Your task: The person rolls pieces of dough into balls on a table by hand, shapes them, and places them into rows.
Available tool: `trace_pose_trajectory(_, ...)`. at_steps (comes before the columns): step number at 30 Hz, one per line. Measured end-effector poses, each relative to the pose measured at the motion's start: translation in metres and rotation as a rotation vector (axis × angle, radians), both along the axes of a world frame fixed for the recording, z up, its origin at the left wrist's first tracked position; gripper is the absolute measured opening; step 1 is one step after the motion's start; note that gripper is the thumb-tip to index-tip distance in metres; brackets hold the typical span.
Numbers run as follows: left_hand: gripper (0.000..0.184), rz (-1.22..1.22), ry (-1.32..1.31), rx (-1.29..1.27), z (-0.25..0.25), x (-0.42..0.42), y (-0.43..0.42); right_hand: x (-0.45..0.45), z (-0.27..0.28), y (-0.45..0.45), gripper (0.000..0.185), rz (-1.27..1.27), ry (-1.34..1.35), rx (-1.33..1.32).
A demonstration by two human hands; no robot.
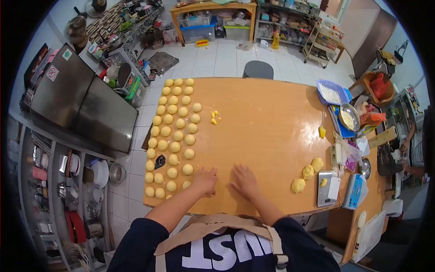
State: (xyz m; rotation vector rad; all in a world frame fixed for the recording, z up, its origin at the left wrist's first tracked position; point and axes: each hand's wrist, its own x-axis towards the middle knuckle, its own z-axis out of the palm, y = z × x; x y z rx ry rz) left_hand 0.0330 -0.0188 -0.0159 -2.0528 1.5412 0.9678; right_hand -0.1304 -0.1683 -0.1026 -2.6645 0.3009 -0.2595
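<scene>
My left hand (206, 181) rests on the wooden table at the right edge of the rows of dough balls. Its fingers are somewhat spread, and I see nothing held in it. Just beside its wrist lies a pale yellow dough ball (186, 185). My right hand (244, 182) lies palm down on the bare wood with fingers apart, holding nothing. Several rows of smooth round dough balls (173, 159) cover the table's left side. A dark patch (160, 161) shows among them. Small yellow bits (214, 118) lie farther up the tabletop.
Rougher dough lumps (308, 172) sit on the right, beside a kitchen scale (327, 188) and a blue-and-white box (355, 192). A blue basin of flour (330, 93) and a metal bowl (349, 117) stand at the far right. Behind the table is a grey stool (258, 70).
</scene>
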Motion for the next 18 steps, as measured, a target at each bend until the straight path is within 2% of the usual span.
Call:
trace_pose_trajectory(1, 0.093, -0.002, 0.002, -0.005, 0.000, 0.002, 0.001, -0.029, -0.022, -0.003, 0.061, 0.085, -0.054, -0.017)
trace_pose_trajectory(2, 0.093, 0.000, -0.005, -0.023, -0.001, 0.002, 0.004, -0.055, -0.045, -0.016, 0.057, 0.084, -0.170, 0.074)
trace_pose_trajectory(4, 0.093, -0.012, -0.015, -0.053, -0.002, 0.002, 0.008, -0.061, -0.040, -0.037, 0.055, -0.092, -0.135, 0.160)
trace_pose_trajectory(6, 0.094, -0.012, -0.019, -0.027, 0.004, 0.004, 0.003, -0.042, 0.020, -0.062, 0.059, -0.457, 0.180, 0.156)
trace_pose_trajectory(8, 0.094, -0.023, -0.021, -0.003, 0.001, 0.000, 0.000, 0.001, 0.047, -0.069, 0.071, -0.581, -0.087, 0.217)
trace_pose_trajectory(10, 0.095, -0.035, -0.037, 0.002, -0.012, 0.003, -0.002, 0.042, 0.030, -0.051, 0.069, -0.607, -0.237, 0.036)
trace_pose_trajectory(13, 0.088, -0.053, -0.022, 0.002, -0.019, 0.008, 0.002, 0.027, 0.024, -0.008, 0.063, -0.188, -0.126, 0.084)
trace_pose_trajectory(15, 0.088, -0.044, -0.021, -0.046, -0.016, 0.010, 0.004, -0.023, -0.012, -0.001, 0.057, 0.072, -0.119, -0.005)
trace_pose_trajectory(16, 0.089, -0.035, -0.016, -0.064, -0.015, 0.010, 0.006, -0.049, -0.028, -0.014, 0.056, 0.087, -0.202, 0.091)
trace_pose_trajectory(18, 0.087, -0.041, -0.031, -0.063, -0.011, 0.013, 0.005, -0.059, -0.003, -0.045, 0.058, -0.020, 0.134, 0.179)
